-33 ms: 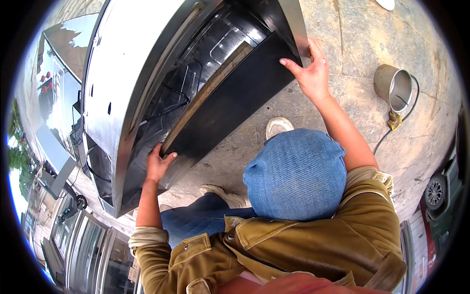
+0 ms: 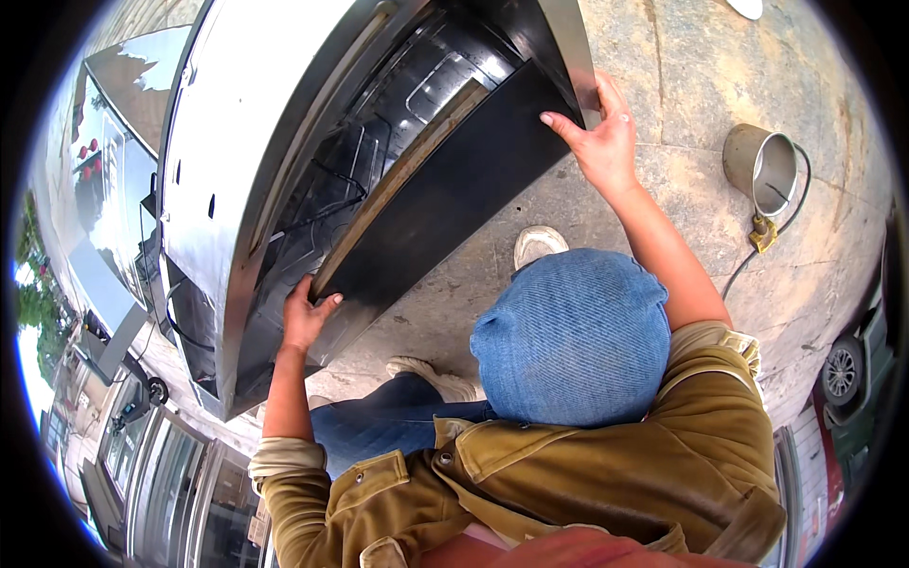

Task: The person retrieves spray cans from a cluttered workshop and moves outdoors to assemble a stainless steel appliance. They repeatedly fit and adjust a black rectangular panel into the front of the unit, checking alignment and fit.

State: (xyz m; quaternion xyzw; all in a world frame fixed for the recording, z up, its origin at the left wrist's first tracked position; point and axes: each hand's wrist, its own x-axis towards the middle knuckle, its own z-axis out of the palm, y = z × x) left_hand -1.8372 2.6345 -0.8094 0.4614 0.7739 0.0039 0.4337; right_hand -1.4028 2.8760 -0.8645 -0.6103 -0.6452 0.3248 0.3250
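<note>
Black panel [image 2: 445, 194] at open metal cabinet [image 2: 237, 114]; left hand [image 2: 303, 322] grips near end, right hand [image 2: 608, 151] at far end, grip unclear.

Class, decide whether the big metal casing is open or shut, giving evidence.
Open: the casing shows its dark inside beside the black panel.

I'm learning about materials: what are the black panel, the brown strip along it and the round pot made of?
Black panel: perhaps painted metal; its face is smooth, dark and softly shiny. Brown strip: probably rough wood, judging by its blotchy colour, though possibly rusty metal. Round pot: likely dull metal, from its thin rim and greyish sheen.
</note>
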